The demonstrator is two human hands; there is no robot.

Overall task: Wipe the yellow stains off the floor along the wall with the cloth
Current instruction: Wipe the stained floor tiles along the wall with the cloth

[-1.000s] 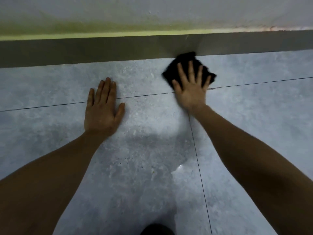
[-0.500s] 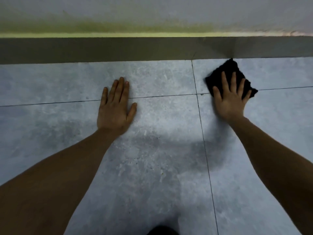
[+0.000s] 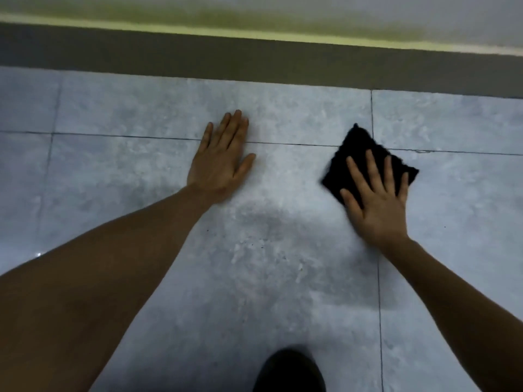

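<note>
A black cloth [image 3: 358, 154] lies flat on the grey tiled floor [image 3: 283, 278], across a grout line, right of centre. My right hand [image 3: 376, 199] presses down on its near half with fingers spread, so part of the cloth is hidden. My left hand [image 3: 222, 159] rests flat on the floor to the left, palm down, fingers together, holding nothing. A yellow-green stain [image 3: 254, 26] runs along the base of the wall above the dark skirting [image 3: 254, 60]. No yellow marks show on the tiles near the cloth.
The wall and dark skirting close off the far side. Grout lines cross the tiles. A dark rounded shape [image 3: 288, 372], perhaps a shoe or knee, sits at the bottom edge. A small wet glint [image 3: 38, 253] shows at the left.
My right hand slid the cloth to the right along the skirting, then back toward me, away from the wall. My left hand stayed planted while the view shifted.
</note>
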